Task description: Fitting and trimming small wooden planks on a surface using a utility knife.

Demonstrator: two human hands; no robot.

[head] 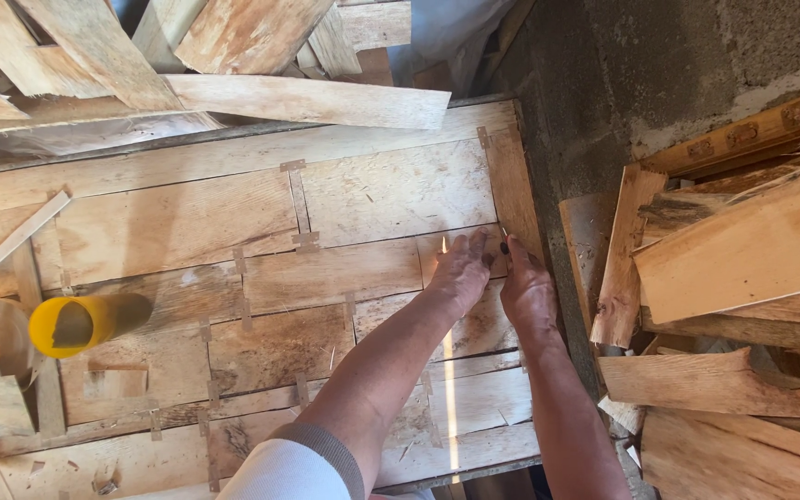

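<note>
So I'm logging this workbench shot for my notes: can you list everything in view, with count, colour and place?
veneer sheet: one, pale brown patched pieces, flat across the bench
tape strips: many, tan, along the veneer seams
yellow roll: one, yellow, lying at left on the sheet
veneer offcuts: a pile, pale brown, at right
wood scraps: a heap, pale, along the top
concrete wall: grey, top right
left hand: flat on the sheet near its right edge
right hand: at the sheet's right edge, fingers pinching something small and dark

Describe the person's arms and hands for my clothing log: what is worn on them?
Both hands, left hand and right hand, are bare, without gloves. The left arm has a white sleeve with a grey ribbed cuff, pushed up; the right forearm shows no sleeve.
</note>
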